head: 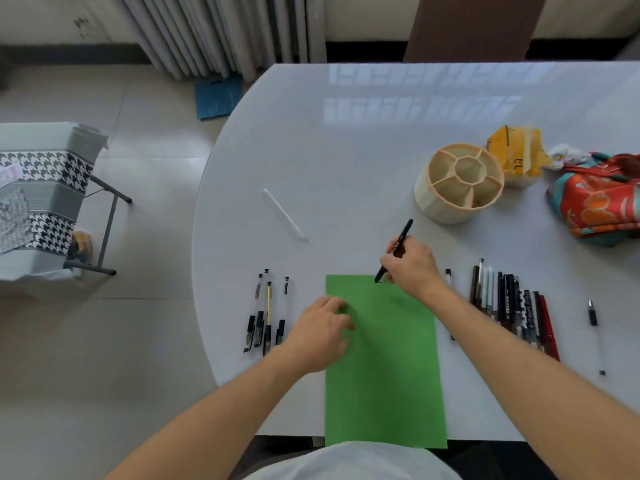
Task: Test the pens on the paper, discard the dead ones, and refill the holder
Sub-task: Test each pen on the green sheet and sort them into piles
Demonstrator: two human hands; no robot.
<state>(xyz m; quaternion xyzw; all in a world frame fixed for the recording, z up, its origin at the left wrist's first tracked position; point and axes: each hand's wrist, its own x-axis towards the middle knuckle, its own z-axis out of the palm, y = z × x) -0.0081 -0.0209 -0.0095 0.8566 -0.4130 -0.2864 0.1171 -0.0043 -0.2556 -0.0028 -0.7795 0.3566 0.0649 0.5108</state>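
A green sheet of paper (384, 368) lies on the white table (346, 150) in front of me. My right hand (410, 266) grips a black pen (401, 239) with its tip on the paper's top edge, where a short dark mark shows. My left hand (320, 332) rests flat on the paper's left edge, fingers spread. Several pens (265, 315) lie in a group to the left of the paper. A row of several dark pens (512, 308) lies to the right. The beige round pen holder (459, 183) with compartments stands at the back right.
A clear white pen (285, 214) lies alone behind the paper. One pen (594, 327) lies apart at far right. A yellow packet (517, 155) and a red patterned bag (595, 199) sit behind the holder. A cloth-covered stand (45, 199) is on the floor to the left.
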